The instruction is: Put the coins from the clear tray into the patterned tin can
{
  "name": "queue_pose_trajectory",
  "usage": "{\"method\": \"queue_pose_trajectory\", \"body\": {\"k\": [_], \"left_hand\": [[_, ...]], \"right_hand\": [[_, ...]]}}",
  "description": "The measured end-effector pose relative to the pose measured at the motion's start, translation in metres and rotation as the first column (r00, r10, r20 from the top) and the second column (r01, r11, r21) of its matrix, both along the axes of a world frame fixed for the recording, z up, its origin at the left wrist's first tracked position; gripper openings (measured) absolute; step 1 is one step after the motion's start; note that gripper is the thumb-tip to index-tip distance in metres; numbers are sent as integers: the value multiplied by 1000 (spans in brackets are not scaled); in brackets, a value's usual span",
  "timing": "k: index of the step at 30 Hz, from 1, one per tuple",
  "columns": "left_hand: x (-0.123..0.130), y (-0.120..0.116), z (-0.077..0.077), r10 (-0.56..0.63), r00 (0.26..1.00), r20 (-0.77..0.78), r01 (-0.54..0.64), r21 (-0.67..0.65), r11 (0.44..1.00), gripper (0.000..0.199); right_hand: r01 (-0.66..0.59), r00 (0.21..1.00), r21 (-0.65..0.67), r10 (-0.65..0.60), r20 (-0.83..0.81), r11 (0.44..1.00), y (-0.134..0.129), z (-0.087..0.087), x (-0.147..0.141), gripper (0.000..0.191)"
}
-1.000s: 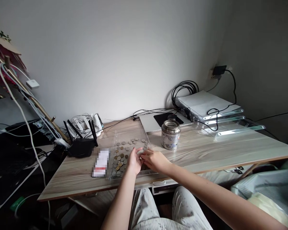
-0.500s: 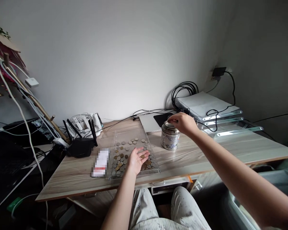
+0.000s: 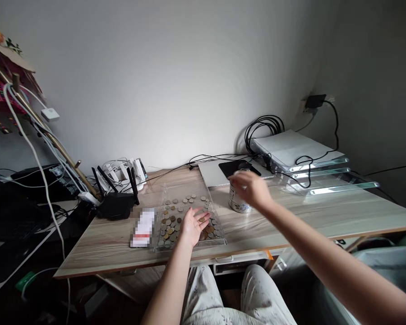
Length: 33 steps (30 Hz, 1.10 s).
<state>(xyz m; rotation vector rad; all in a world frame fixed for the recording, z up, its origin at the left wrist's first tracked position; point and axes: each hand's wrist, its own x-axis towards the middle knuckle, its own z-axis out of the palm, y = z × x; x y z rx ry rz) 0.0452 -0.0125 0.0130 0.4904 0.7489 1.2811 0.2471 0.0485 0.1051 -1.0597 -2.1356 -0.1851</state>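
My left hand (image 3: 194,225) is palm up with its fingers spread, over the right part of a clear tray (image 3: 159,248). Loose silver and brass-coloured coins (image 3: 172,218) lie in the tray. One coin shows at the fingers of that hand; whether it rests on them is unclear. A patterned metal tin (image 3: 238,206) stands upright on the desk, right of the tray. Blurred by motion, my right hand (image 3: 248,186) is in front of the tin's upper part and hides much of it. Its fingertips are too smeared to show what they hold, if anything.
A black router (image 3: 117,205) and a pixelated slip (image 3: 143,229) are left of the tray on the wooden desk (image 3: 98,253). Behind the tin is a grey sheet-like item with a black pad (image 3: 228,169). Clear stacked trays (image 3: 325,176) and black cables (image 3: 265,126) are on the right.
My right hand has come off the tin's top, down and towards me, and now covers its upper front. My left hand has stayed over the tray. The view has shifted slightly.
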Motion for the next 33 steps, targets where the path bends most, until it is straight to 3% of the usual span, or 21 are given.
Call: {"method": "queue_pose_trajectory", "body": {"k": [4,6,8,12,15,17,20,23,26,29,31,33], "left_hand": [[-1,1,-2,-6,1000,-2,6,18,1000,43],[-1,1,-3,-10,1000,-13,11,24,1000,44],[-1,1,-3,-26,1000,-10,27,25,999,44],[-1,-1,-2,-56,998,-6,56,31,998,39],[1,-2,0,-50,995,-85,54,47,997,34],[3,-3,0,-37,989,-144,47,61,997,30],[7,-4,0,-23,977,-210,42,86,995,25],[9,-8,0,27,951,-309,14,130,991,22],[2,-11,3,153,846,-511,-22,253,967,18],[-22,-4,7,307,656,-690,-23,388,921,16],[-43,6,9,317,456,-831,-55,329,943,17],[-62,16,10,190,293,-937,-62,179,982,18]], "right_hand": [[-297,902,-179,337,270,938,-36,-47,-44,25],[-336,865,-220,392,313,916,-45,-62,-59,24],[-336,864,-223,394,314,915,-45,-64,-65,23],[-239,958,-93,251,138,966,-25,-29,-42,24],[15,1000,2,-15,-13,1000,6,8,-4,25],[125,987,-36,-120,108,992,28,24,21,20],[142,954,-106,-107,281,984,49,32,44,14],[136,957,-109,-102,273,985,47,32,43,13],[104,979,-40,-95,179,994,28,24,20,19],[-36,964,-87,58,261,996,7,-2,-21,26],[-107,887,-147,161,433,983,-1,-28,-53,22],[-114,791,-152,182,584,982,-3,-52,-79,17]]}}
